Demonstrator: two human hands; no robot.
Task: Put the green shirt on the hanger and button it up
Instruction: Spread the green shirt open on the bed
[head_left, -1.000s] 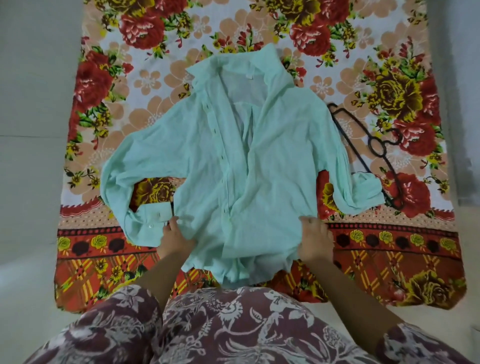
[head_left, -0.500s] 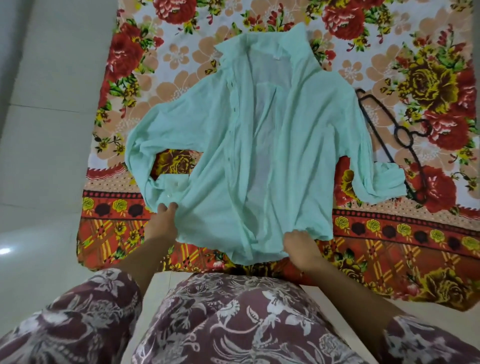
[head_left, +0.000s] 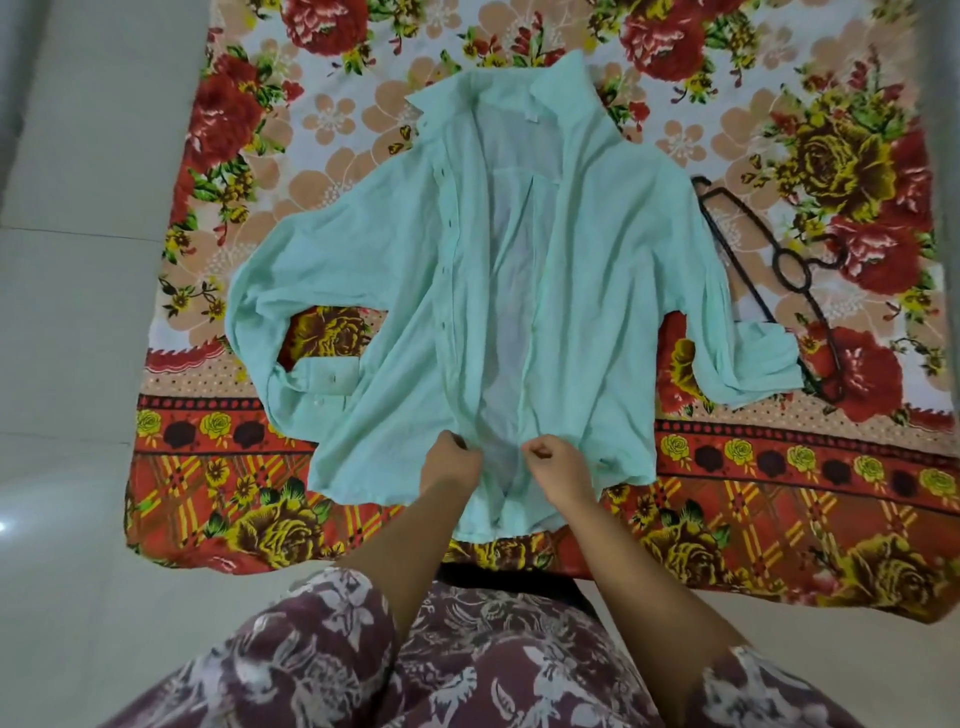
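- On the flowered cloth (head_left: 779, 493) spread over the pale floor (head_left: 78, 364), the green shirt (head_left: 597, 291) lies on its back. Its collar (head_left: 519, 88) is at the far side and its hem at the near side, and the front is unbuttoned and open down the middle.
- Our left hand (head_left: 451, 467) pinches the edge of the left front panel close to the hem, fingers curled around the fabric. This panel carries a row of small marks (head_left: 448, 228); buttons or holes, we cannot tell.
- Our right hand (head_left: 555, 470) pinches the edge of the right front panel in the same way. The two hands are near each other, with the open strip of the shirt's inside between them.
- Both forearms reach forward from the near side, wrists quite straight, backs of the hands turned up.
- The black hanger (head_left: 779, 270) lies on the cloth at the right of the shirt, not inside it. Its near end is just beside the right cuff (head_left: 763, 364), and we cannot tell if the cuff covers a part of it.
- We judge that the step in hand is to open the two front panels so that the hanger can go in at the shoulders. The buttoning is not yet begun.
- To do it well, we should draw the two edges apart evenly, to left and right, and lay them flat, so that the thin fabric does not bunch at the collar.
- We should take only one layer in each pinch. If the back layer comes too, the whole shirt will likely slide toward the near side.
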